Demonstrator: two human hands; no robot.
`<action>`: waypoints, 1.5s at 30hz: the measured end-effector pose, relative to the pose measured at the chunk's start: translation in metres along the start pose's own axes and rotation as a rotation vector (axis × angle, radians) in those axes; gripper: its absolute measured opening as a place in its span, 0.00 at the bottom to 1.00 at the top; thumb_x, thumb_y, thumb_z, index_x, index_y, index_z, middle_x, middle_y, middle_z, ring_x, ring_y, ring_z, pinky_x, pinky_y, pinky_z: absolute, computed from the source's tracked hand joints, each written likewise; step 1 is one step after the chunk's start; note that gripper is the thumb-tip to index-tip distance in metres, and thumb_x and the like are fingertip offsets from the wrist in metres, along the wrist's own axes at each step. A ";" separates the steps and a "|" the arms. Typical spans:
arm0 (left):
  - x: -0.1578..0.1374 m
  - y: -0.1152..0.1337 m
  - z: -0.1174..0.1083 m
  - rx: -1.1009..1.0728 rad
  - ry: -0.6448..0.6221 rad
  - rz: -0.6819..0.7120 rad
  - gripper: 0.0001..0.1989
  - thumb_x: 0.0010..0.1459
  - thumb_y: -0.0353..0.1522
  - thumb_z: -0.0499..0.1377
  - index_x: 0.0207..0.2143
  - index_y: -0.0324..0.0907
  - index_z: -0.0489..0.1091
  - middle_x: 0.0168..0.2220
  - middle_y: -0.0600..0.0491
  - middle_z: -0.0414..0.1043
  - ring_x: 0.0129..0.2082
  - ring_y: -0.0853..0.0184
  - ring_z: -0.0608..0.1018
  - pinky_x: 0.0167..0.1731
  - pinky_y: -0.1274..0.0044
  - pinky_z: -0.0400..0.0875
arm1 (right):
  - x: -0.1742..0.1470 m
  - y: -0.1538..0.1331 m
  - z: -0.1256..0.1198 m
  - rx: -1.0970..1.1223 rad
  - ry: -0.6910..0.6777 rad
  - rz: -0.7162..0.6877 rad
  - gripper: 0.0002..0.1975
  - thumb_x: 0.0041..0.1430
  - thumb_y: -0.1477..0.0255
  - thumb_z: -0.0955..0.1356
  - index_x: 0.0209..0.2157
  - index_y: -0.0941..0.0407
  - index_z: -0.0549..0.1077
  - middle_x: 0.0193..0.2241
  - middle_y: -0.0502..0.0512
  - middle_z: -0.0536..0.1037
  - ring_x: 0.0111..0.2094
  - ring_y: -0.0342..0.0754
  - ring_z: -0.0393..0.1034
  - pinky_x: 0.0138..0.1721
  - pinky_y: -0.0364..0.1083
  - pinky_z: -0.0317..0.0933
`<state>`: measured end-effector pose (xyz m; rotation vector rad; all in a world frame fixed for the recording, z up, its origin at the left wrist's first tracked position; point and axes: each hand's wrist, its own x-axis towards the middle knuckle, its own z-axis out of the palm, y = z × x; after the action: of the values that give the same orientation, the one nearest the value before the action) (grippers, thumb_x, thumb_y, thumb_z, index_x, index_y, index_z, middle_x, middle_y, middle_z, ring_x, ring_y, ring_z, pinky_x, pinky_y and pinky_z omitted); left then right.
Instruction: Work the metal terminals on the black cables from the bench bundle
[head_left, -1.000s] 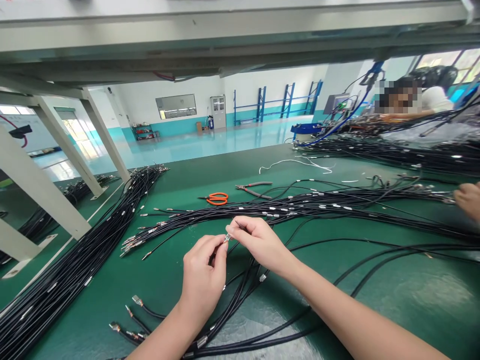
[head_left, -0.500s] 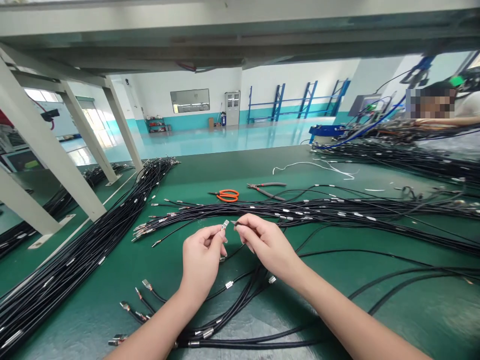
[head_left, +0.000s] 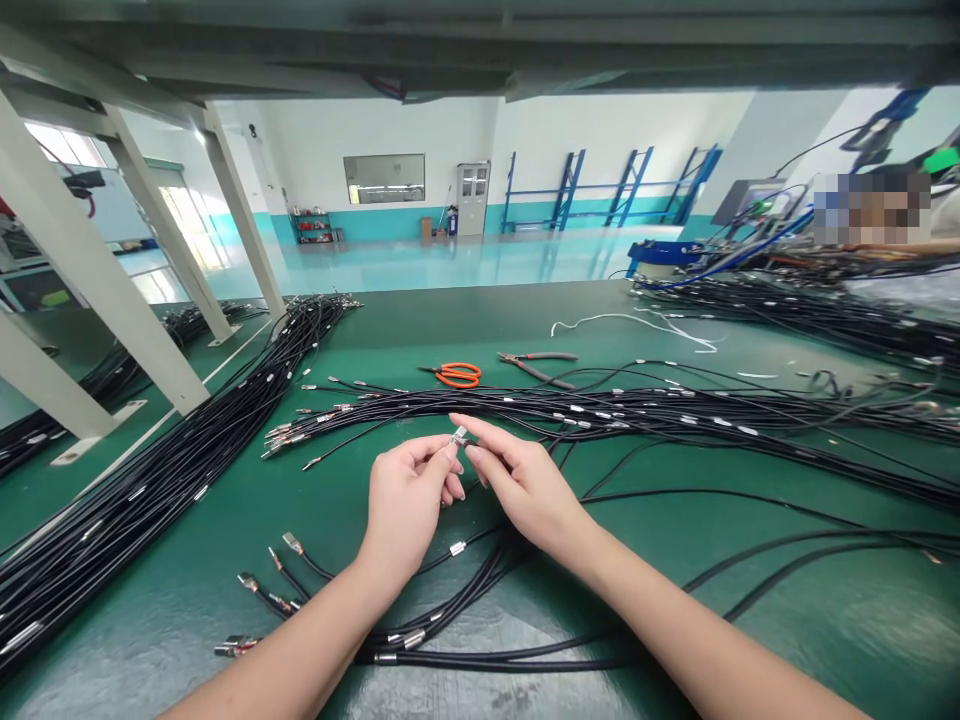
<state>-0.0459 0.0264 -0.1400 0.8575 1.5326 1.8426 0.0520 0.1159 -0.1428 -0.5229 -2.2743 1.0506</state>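
Note:
My left hand point(head_left: 409, 500) pinches a small silver metal connector point(head_left: 459, 436) between thumb and forefinger. Close against it, my right hand point(head_left: 517, 475) is closed on the end of a thin black cable point(head_left: 470, 446), its forefinger reaching over the connector. The fingers partly hide where cable and connector meet, so I cannot tell whether they are joined. Below the hands lies a loose group of black cables point(head_left: 465, 600) with silver sleeves; their metal-tipped ends point(head_left: 291, 543) point left. Just beyond, a long bundle of black cables point(head_left: 510, 403) runs across the green table.
Orange-handled scissors point(head_left: 457, 375) and cutting pliers point(head_left: 536, 368) lie behind the bundle, with white string point(head_left: 630, 320) farther back. A thick cable bundle point(head_left: 225, 430) runs along the left beside white frame legs point(head_left: 150, 270). Another person point(head_left: 874, 210) is at the far right, near more cables.
My hands have come together: the right hand's cable end has moved left to the connector, and its forefinger now extends over it. The view has tilted slightly.

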 end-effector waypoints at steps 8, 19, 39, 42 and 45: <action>-0.002 0.001 0.002 -0.082 -0.018 -0.043 0.08 0.48 0.32 0.59 0.21 0.36 0.69 0.16 0.57 0.64 0.15 0.76 0.64 0.17 0.82 0.57 | 0.000 -0.003 0.000 0.006 0.018 0.016 0.20 0.57 0.71 0.60 0.52 0.56 0.67 0.21 0.48 0.67 0.19 0.40 0.50 0.22 0.41 0.51; -0.002 0.004 0.002 -0.161 -0.024 -0.091 0.08 0.46 0.32 0.60 0.23 0.35 0.71 0.17 0.56 0.65 0.16 0.76 0.63 0.17 0.82 0.56 | -0.001 -0.003 0.002 0.014 0.033 0.026 0.20 0.57 0.71 0.60 0.51 0.55 0.68 0.19 0.47 0.65 0.18 0.40 0.48 0.21 0.40 0.50; -0.002 0.005 0.003 -0.254 0.006 -0.133 0.08 0.44 0.31 0.61 0.26 0.33 0.73 0.18 0.55 0.66 0.16 0.76 0.65 0.17 0.81 0.57 | -0.003 0.002 0.005 -0.071 0.056 -0.025 0.20 0.59 0.72 0.58 0.53 0.55 0.66 0.26 0.50 0.73 0.21 0.42 0.58 0.27 0.42 0.57; -0.003 0.005 0.003 -0.268 0.006 -0.146 0.07 0.44 0.30 0.61 0.26 0.33 0.73 0.18 0.55 0.66 0.16 0.76 0.65 0.17 0.82 0.57 | -0.002 0.003 0.007 -0.079 0.060 -0.036 0.20 0.59 0.72 0.58 0.53 0.54 0.66 0.25 0.50 0.73 0.20 0.42 0.58 0.26 0.42 0.57; -0.004 0.004 0.003 -0.280 0.015 -0.160 0.06 0.44 0.29 0.60 0.25 0.33 0.72 0.17 0.55 0.65 0.16 0.76 0.64 0.17 0.82 0.57 | -0.003 0.004 0.008 -0.083 0.079 -0.050 0.20 0.59 0.72 0.58 0.53 0.54 0.66 0.25 0.49 0.73 0.20 0.41 0.57 0.25 0.41 0.57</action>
<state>-0.0418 0.0243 -0.1358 0.5746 1.2719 1.8902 0.0491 0.1118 -0.1510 -0.5284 -2.2572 0.8989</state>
